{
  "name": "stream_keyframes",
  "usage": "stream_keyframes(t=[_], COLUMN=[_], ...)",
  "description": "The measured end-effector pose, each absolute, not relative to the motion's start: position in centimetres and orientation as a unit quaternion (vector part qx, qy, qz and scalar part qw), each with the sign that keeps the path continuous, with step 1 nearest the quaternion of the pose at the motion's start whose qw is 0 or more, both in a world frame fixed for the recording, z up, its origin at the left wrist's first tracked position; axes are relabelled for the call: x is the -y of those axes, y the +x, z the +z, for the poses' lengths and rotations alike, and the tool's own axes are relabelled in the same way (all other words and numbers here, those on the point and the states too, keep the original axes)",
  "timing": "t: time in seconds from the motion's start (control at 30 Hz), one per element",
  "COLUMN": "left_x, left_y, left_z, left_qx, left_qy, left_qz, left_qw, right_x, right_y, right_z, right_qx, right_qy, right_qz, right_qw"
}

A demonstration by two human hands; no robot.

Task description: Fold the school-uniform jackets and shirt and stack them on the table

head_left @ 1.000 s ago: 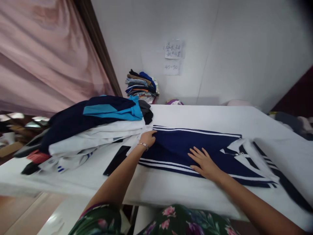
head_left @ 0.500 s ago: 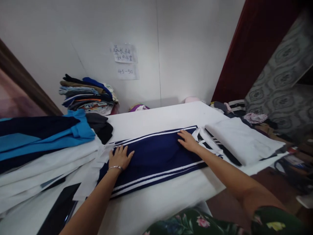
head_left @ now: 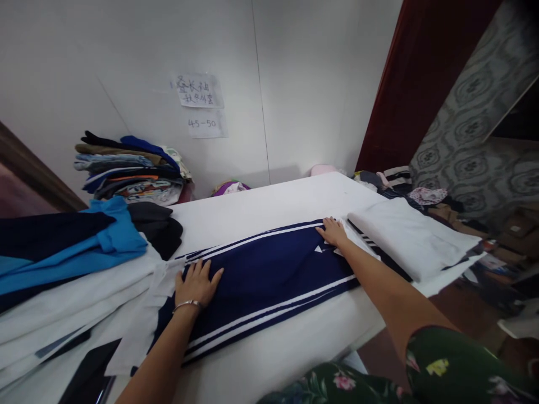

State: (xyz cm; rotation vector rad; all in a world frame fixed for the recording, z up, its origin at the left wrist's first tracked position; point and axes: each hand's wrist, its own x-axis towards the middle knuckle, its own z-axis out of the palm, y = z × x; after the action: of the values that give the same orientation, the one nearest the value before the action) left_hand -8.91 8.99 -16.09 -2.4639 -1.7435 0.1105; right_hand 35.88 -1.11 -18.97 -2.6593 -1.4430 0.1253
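White tabletop supports a navy striped garment. Left hand and right hand, both open, seemingly steady its left and right ends.

Left hand wears thin silvery bracelet. Dark green garment, pink flower print; short right sleeve, yellow bloom.

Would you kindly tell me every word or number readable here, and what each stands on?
"叠长袖 秋冬外套": handwritten on the upper paper on the wall; slightly blurred, second line less certain.
"45-50": handwritten on the lower paper, just beneath.
I can read no other text.
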Motion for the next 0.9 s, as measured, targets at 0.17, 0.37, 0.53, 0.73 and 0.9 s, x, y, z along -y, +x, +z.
stream_keyframes(t=[0.17,0.37,0.53,0.73,0.9], left_x=[-9.0,-8.7,-8.2,-8.7,-11.5], left_y=[-8.9,-8.7,-8.8,-7.8,-6.6], left_z=[-16.3,-16.2,-16.2,-14.4,-13.3], left_qx=[0.581,0.585,0.587,0.597,0.547], left_qy=[-0.812,-0.809,-0.809,-0.802,-0.833], left_qz=[0.025,0.015,0.006,-0.009,-0.058], left_qw=[0.051,0.042,0.035,0.012,0.053], right_x=[0.5,-1.8,-3.0,-3.2,-2.9], right_y=[34.6,27.6,24.4,25.1,24.9], right_z=[-17.3,-15.7,-17.6,-18.9,-18.4], right_qx=[0.472,0.591,0.629,0.628,0.626], right_qy=[-0.879,-0.8,-0.769,-0.77,-0.772], right_qz=[0.058,0.052,0.108,0.101,0.099], right_qw=[0.044,0.089,0.044,0.038,0.039])
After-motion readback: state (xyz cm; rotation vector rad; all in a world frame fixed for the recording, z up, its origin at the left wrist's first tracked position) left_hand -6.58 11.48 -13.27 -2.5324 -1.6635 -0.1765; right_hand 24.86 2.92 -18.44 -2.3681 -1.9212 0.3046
